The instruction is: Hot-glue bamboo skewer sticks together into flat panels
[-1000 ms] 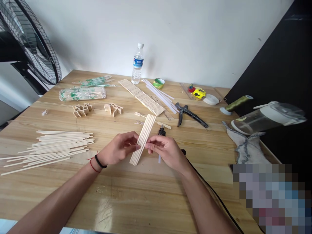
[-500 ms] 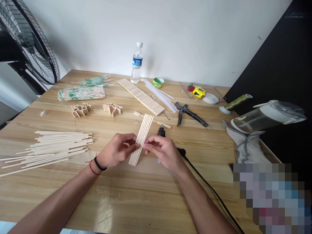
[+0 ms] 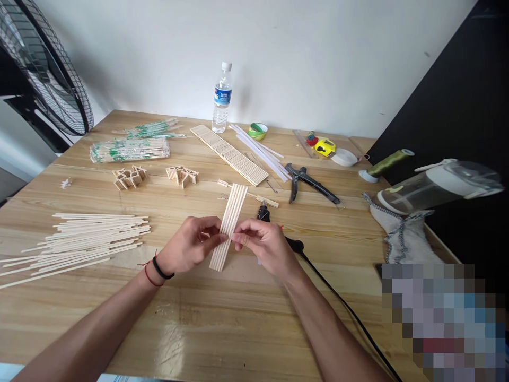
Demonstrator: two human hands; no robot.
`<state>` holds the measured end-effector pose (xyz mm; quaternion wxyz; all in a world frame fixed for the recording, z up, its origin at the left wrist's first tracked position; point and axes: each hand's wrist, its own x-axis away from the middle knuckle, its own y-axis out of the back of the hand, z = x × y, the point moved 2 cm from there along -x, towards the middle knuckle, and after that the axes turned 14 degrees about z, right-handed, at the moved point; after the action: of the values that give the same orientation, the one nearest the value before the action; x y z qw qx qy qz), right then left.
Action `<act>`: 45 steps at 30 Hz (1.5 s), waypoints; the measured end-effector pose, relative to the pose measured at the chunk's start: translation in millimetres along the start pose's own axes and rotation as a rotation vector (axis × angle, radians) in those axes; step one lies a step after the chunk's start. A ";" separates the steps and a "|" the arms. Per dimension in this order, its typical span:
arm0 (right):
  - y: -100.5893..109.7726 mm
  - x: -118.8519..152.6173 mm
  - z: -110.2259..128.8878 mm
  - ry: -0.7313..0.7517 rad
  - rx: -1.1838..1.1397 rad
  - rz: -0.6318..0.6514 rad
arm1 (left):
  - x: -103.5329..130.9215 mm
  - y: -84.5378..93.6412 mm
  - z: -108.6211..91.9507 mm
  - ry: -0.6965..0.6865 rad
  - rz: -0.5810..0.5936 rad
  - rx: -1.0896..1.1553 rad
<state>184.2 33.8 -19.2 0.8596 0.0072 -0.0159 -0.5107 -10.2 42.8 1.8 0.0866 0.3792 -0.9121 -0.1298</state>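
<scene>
A narrow panel of pale wooden sticks laid side by side [image 3: 234, 204] is held up, tilted, above the wooden table. My left hand [image 3: 194, 243] pinches its left edge between thumb and fingers. On the opposite edge, the thumb and fingertips of my right hand [image 3: 262, 245] are closed on the same panel. Behind my right hand lies a black glue gun [image 3: 263, 213], its body partly hidden by the hand. Loose wooden sticks [image 3: 95, 236] are spread on the table to the left.
Small stick structures [image 3: 130, 178], wrapped sticks [image 3: 129, 150], a long stick panel [image 3: 228, 154], a water bottle [image 3: 221, 101] and black cutters [image 3: 312, 184] stand or lie farther back. A black cable [image 3: 342, 302] runs toward the front right; a fan [image 3: 51, 69] stands left.
The stick panel has turned slightly more upright in my hands, its top shifting a little left. Both hands keep their hold, and the camera view has shifted slightly.
</scene>
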 end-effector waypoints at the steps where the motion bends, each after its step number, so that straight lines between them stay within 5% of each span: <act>1: -0.2 -0.2 0.1 0.002 -0.001 0.001 | -0.1 0.1 0.7 0.004 0.005 0.002; 45: -3.1 2.2 3.0 0.011 0.083 -0.042 | 0.5 1.7 4.0 0.042 -0.006 -0.037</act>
<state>182.5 30.5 -16.3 0.8476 0.0462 -0.0323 -0.5276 -12.7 44.3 -1.4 0.1122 0.3829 -0.9064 -0.1387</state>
